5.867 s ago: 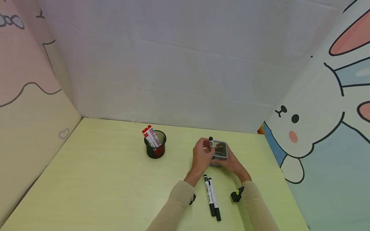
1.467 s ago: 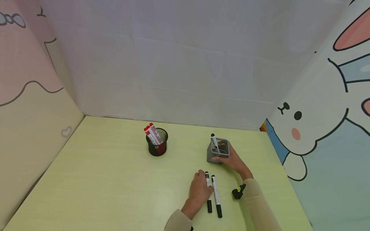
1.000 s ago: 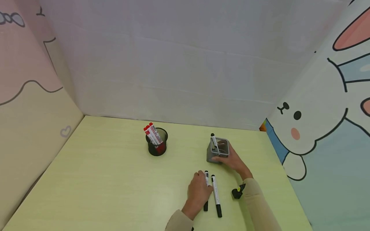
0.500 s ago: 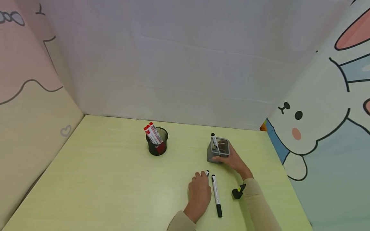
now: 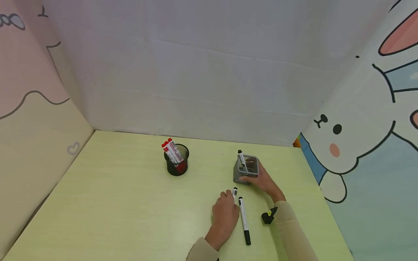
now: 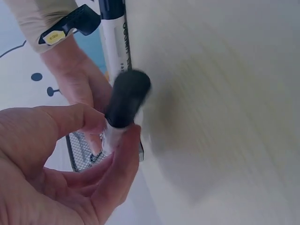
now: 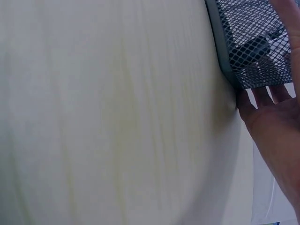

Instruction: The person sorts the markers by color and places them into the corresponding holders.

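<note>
My left hand [image 5: 224,214] pinches a white marker [image 5: 234,193] with black ends, and the hand hides most of it. In the left wrist view the thumb and fingertips hold that marker [image 6: 127,98] near its black end, raised off the table. My right hand [image 5: 262,179] grips the side of a square grey mesh pen holder [image 5: 237,174], thumb across its front. One black-capped marker [image 5: 242,161] leans inside the holder. Another black-and-white marker [image 5: 243,219] lies on the table just right of my left hand. The right wrist view shows fingers at the mesh base [image 7: 262,70].
A round black mesh pen holder [image 5: 177,169] with several red-capped markers [image 5: 173,151] stands to the left on the pale yellow table [image 5: 124,203]. A white wall sheet [image 5: 196,72] rises behind, and a rabbit-printed panel [image 5: 362,145] stands at the right.
The left hand let go of a marker in the grey holder, came down to the two on the table and took the left one, now lifted slightly. The right hand stayed on the holder.
</note>
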A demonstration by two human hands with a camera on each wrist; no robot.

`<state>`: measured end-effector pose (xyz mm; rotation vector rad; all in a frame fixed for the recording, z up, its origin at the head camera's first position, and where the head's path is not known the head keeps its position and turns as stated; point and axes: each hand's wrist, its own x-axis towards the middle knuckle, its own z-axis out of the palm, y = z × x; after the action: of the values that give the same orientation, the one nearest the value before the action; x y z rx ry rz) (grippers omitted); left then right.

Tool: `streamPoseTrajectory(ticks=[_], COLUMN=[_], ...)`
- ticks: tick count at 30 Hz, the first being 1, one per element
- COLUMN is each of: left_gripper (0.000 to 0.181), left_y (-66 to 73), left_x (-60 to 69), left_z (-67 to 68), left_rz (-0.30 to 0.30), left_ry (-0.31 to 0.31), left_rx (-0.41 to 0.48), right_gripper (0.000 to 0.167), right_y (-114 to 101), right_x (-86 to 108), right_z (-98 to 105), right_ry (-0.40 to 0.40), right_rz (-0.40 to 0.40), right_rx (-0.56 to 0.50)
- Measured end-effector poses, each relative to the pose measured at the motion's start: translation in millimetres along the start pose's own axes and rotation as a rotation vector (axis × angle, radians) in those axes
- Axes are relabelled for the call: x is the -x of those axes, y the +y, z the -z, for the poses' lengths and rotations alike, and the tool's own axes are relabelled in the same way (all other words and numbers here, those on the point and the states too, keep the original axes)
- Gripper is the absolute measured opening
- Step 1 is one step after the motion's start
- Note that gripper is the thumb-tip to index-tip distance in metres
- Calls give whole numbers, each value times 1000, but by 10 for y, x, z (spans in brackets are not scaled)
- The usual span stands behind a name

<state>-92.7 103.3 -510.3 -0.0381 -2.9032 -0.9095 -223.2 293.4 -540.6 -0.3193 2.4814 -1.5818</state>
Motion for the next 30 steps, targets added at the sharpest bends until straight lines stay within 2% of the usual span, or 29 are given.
streamPoseTrajectory(ticks=[5, 9, 14, 22, 30], left_gripper=[27, 27, 27, 27, 29], left_y=[-39, -48, -38, 23, 69], left_x=[-30, -57, -119, -221, -337], left_z=[26, 52, 90, 155, 221], left_rz=[4, 32, 43, 45, 7], left_ry=[-6, -5, 34, 99, 148], left_rx=[207, 355, 520, 629, 718], right_gripper=[89, 88, 89, 88, 83], right_y=[-13, -19, -10, 14, 20], right_x=[-2, -2, -7, -11, -27], right_z=[-3, -7, -9, 6, 9], right_ry=[2, 2, 6, 9, 15], right_rz=[1, 6, 7, 30, 82], right_rx=[-5, 3, 22, 20, 15])
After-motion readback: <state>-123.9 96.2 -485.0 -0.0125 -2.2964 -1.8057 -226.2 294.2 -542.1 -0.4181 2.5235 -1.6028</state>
